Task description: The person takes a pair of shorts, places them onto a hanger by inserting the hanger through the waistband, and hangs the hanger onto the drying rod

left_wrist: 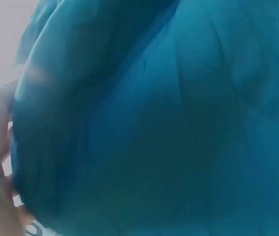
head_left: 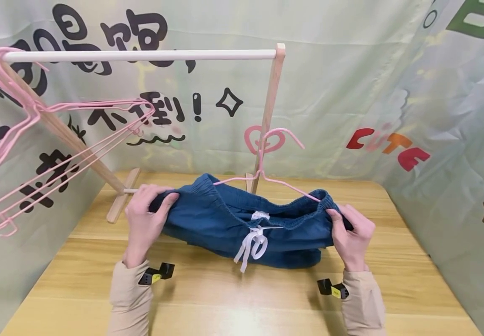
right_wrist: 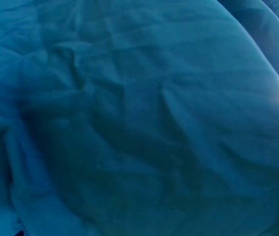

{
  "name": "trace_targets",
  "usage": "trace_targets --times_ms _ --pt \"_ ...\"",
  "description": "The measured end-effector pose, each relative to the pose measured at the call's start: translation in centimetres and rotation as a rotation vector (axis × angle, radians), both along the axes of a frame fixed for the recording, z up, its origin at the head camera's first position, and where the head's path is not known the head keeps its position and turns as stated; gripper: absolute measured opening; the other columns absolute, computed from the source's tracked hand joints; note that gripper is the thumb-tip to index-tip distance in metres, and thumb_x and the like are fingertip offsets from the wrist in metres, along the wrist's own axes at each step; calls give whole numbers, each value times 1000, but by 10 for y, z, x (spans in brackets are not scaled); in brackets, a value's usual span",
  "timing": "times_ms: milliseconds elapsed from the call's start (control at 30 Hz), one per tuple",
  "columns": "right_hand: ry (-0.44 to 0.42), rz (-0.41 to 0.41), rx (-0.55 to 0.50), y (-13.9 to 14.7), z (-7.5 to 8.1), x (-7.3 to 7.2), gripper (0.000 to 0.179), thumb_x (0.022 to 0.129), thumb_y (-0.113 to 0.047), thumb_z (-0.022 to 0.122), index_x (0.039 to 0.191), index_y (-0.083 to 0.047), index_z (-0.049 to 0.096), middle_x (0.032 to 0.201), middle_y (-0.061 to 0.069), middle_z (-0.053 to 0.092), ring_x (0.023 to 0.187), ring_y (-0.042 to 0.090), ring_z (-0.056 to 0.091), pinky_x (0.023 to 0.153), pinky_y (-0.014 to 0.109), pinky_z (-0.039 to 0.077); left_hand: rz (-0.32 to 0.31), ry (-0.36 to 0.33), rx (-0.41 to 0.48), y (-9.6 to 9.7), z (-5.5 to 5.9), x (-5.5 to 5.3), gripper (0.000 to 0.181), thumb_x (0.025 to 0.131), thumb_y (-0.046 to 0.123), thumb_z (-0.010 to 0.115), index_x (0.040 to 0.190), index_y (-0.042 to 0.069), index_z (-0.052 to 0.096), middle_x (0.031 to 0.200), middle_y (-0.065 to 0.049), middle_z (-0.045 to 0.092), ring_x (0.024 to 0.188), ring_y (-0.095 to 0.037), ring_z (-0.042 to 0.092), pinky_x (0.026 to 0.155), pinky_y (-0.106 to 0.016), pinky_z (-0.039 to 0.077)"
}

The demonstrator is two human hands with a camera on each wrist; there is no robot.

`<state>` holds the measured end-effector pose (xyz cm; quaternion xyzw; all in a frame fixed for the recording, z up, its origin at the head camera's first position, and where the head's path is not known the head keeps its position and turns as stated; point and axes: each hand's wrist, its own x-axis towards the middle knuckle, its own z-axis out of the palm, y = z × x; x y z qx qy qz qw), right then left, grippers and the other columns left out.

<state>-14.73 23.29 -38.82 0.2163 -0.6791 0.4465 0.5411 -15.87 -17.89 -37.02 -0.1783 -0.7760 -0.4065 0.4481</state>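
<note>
Blue drawstring shorts (head_left: 208, 214) are stretched wide between both hands over the table, the elastic waist facing up and a white bow hanging at the front. My left hand (head_left: 147, 217) grips the left side of the waistband, thumb on the near face. The right hand (head_left: 353, 233) pinches the waistband's right side in the same way. A pink hanger (head_left: 260, 172) has its arms inside the waist opening and its hook standing up above; its lower part is hidden by the cloth. Blue fabric (left_wrist: 154, 123) fills most of the left wrist view, and wrinkled cloth (right_wrist: 129, 123) fills the right one.
A rack with a white rail (head_left: 141, 56) and wooden posts stands behind and to the left. Several pink hangers (head_left: 32, 109) hang at its left end, reaching toward the left hand's side. Printed curtains (head_left: 330, 93) enclose the wooden table (head_left: 208, 298).
</note>
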Motion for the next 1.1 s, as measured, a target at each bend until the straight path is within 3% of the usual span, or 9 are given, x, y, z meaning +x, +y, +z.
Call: trace_targets --times_ms 167,367,433,533,633,767,867,1033,1100 --pt "22 -43 -87 4 2 -1 21 86 -2 76 76 16 70 67 12 63 72 -7 56 70 10 42 -104 -153 112 -11 1 2 40 90 1 72 129 5 64 120 -13 66 107 0 59 97 -11 43" --pt "56 -82 -155 8 7 2 30 86 -7 77 73 18 67 69 3 65 71 -8 55 70 10 42 -165 -384 168 -20 0 5 59 92 4 71 146 17 51 117 17 61 105 7 61 100 -8 43" --pt "67 -97 -175 8 10 3 33 87 -9 77 72 19 66 70 0 66 72 -8 56 71 10 43 -192 -407 163 -23 -1 5 58 92 2 70 146 15 51 112 25 61 106 7 61 99 -7 43" --pt "74 -117 -204 9 13 5 36 87 -10 77 72 20 65 72 -6 66 71 -9 56 71 10 42 -211 -364 167 -24 -3 3 49 92 -3 67 140 5 56 113 29 62 104 9 63 95 -7 46" --pt "78 -136 -236 8 16 7 37 87 -11 77 71 20 65 73 -12 65 69 -9 54 69 9 39 -143 -276 175 -23 -5 2 30 93 -5 65 123 -4 67 108 22 68 94 11 64 86 -6 49" --pt "80 -163 -261 7 19 10 37 87 -11 77 71 20 65 75 -17 65 68 -10 53 67 8 36 -21 -223 178 -22 -4 1 13 93 -2 66 103 -7 73 93 -8 75 81 15 61 76 -4 47" --pt "83 -181 -272 6 22 12 37 87 -11 77 71 20 65 75 -18 64 67 -10 53 66 8 35 31 -244 176 -23 -4 1 11 94 0 67 100 -7 73 90 -23 73 77 17 57 74 -3 44" --pt "81 -188 -269 6 24 14 38 87 -12 77 71 20 65 73 -16 64 67 -10 52 67 8 35 96 -312 147 -26 -5 1 13 95 4 67 99 -6 74 88 -24 73 72 18 52 69 -2 40" --pt "77 -185 -252 6 23 14 37 87 -12 78 71 19 66 69 -12 63 67 -10 52 66 8 35 107 -365 109 -27 -5 1 15 96 7 66 100 -5 74 92 -24 74 75 12 58 71 -2 40"
